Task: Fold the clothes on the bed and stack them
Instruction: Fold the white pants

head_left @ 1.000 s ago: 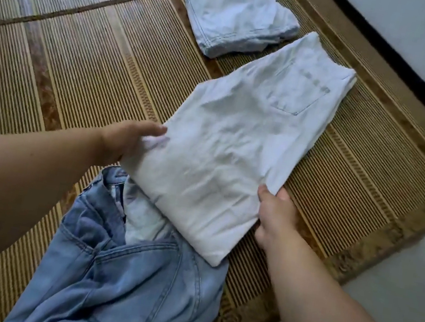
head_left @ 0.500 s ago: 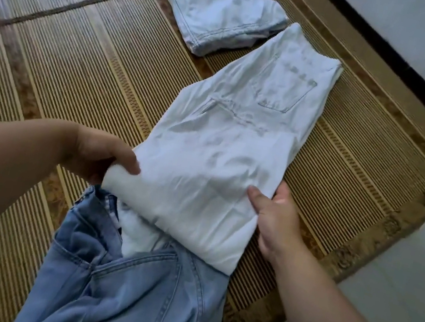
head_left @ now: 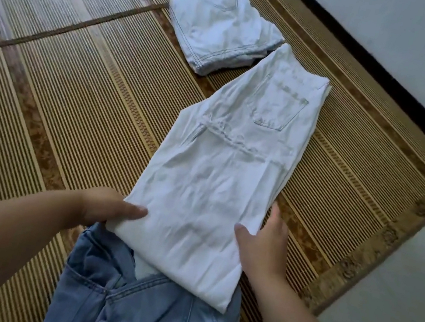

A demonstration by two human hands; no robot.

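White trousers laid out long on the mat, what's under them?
The near end of the white trousers lies over the blue jeans; the rest rests on the bamboo mat. How far the jeans reach beneath is covered, and so are the fingers of the left hand.

We find the half-folded trousers [head_left: 217, 176] on the bed [head_left: 73, 108], near end over the jeans [head_left: 149, 317] closest to us. The folded pair [head_left: 219, 34] sits just beyond their far end. Our left hand [head_left: 106, 210] and right hand [head_left: 266, 245] flank them.
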